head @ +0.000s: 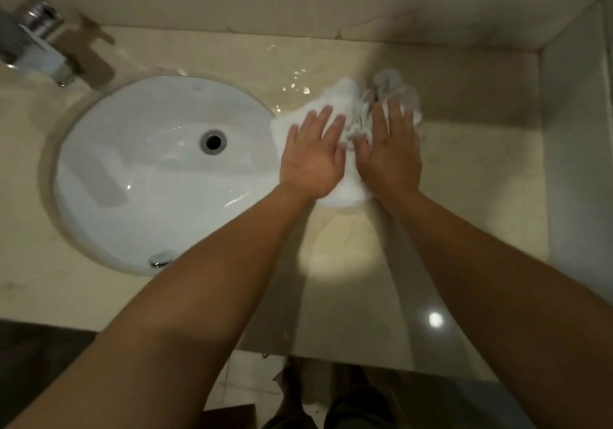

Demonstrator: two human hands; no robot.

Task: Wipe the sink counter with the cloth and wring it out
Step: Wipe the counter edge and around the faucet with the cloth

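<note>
Both palms flat on cloth [345, 97], fingers straight, gripping nothing: left hand [311, 160], right hand [391, 156]. Cloth bunched on counter [464, 176], just right of sink [149, 170]; left hand nearer the bowl for wringing.

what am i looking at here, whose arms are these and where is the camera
There is one picture, taken by a camera worn on a person's head, looking down, so the arms are that person's own. No machine is involved. The left hand and right hand both lie flat, fingers straight, pressing a white cloth onto the beige counter. Nothing is gripped. The cloth sits just right of the round white sink, with water drops behind it. A chrome tap stands at the top left.
</note>
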